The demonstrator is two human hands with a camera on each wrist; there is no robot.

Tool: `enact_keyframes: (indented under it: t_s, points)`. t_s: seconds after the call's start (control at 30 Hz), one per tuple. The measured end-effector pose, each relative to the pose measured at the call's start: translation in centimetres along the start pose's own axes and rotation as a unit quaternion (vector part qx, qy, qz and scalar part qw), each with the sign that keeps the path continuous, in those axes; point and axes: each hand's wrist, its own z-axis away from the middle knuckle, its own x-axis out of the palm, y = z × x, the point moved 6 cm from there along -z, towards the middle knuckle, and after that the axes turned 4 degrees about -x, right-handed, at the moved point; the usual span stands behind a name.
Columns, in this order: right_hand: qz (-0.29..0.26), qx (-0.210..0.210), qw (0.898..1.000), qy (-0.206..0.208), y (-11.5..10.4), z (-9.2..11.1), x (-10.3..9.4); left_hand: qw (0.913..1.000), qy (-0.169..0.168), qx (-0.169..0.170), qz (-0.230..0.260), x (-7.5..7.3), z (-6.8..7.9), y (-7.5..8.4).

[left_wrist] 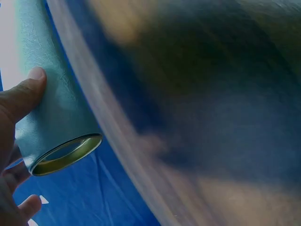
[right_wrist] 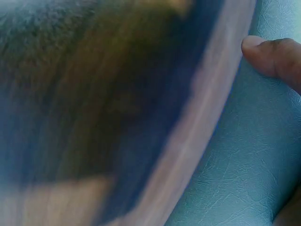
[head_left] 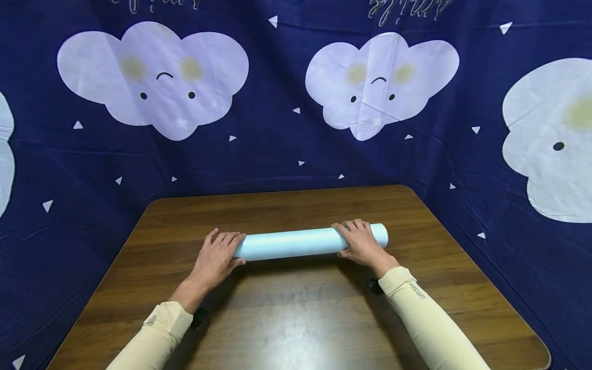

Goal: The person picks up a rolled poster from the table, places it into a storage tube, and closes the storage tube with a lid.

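Observation:
A light blue roll of leather-textured sheet [head_left: 287,244] lies crosswise before me over the middle of the table. My left hand [head_left: 216,258] grips its left end, thumb on the near side and fingers over the top. Near the other end my right hand [head_left: 361,241] holds it the same way, with a short piece of roll sticking out past the fingers. In the left wrist view the hollow end of the roll [left_wrist: 56,117] shows a thin rim and a yellowish inside. The right thumb [right_wrist: 270,59] presses on the creased blue surface [right_wrist: 235,155] in the right wrist view.
The brown wood-grain table [head_left: 287,298] has rounded corners and reflects light at its near part. A dark blue cloth [head_left: 273,139] printed with white clouds and small triangles hangs behind it and along the sides.

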Motion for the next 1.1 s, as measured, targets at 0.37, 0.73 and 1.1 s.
enact_keyframes:
  t_s: [0.37,0.73,1.1]
  points:
    - [-0.002,0.007,0.999,-0.035,-0.7,-0.7,1.9,0.9988,-0.047,-0.010,-0.013,2.0,0.6,-1.1]
    - [0.000,0.002,0.999,-0.039,-0.9,-0.6,3.0,0.9987,-0.048,-0.006,0.013,2.3,1.0,-1.4]
    - [-0.004,-0.014,1.000,-0.026,-0.8,-0.8,3.1,0.9983,-0.052,-0.021,0.015,2.6,0.9,-1.4]
